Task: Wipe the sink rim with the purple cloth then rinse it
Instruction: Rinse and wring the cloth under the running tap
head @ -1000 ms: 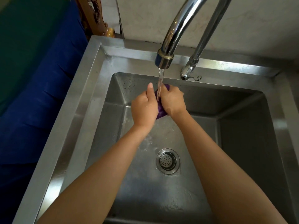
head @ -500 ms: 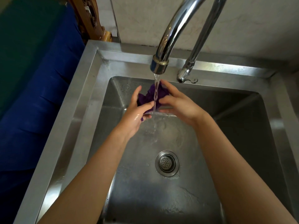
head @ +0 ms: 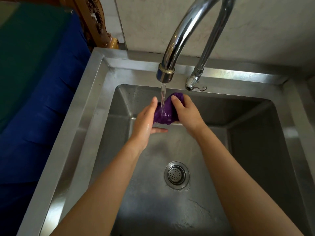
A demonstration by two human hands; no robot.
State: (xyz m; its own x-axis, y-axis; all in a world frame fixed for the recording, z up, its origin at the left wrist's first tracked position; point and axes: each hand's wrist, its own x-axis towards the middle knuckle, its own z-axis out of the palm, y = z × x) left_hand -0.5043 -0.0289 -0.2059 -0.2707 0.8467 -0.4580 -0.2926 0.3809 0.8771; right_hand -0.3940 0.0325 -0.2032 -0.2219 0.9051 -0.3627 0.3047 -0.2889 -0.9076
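The purple cloth (head: 166, 110) is bunched into a wet wad between my two hands, above the basin of the steel sink (head: 95, 92). Water runs from the chrome faucet spout (head: 165, 74) straight onto the cloth. My left hand (head: 146, 120) presses against the cloth's left side with its fingers extended. My right hand (head: 186, 112) grips the right side, fingers curled over the top. The cloth's underside is hidden by my hands.
The round drain strainer (head: 176, 175) sits in the wet basin floor. The faucet base and small lever (head: 194, 84) stand on the back rim. A blue cloth-covered surface (head: 42, 92) lies left of the sink, with carved wood (head: 97, 23) behind it.
The cloth went from squeezed tight between both hands, to spread loosely under the stream, to bunched again now. The view has shifted slightly.
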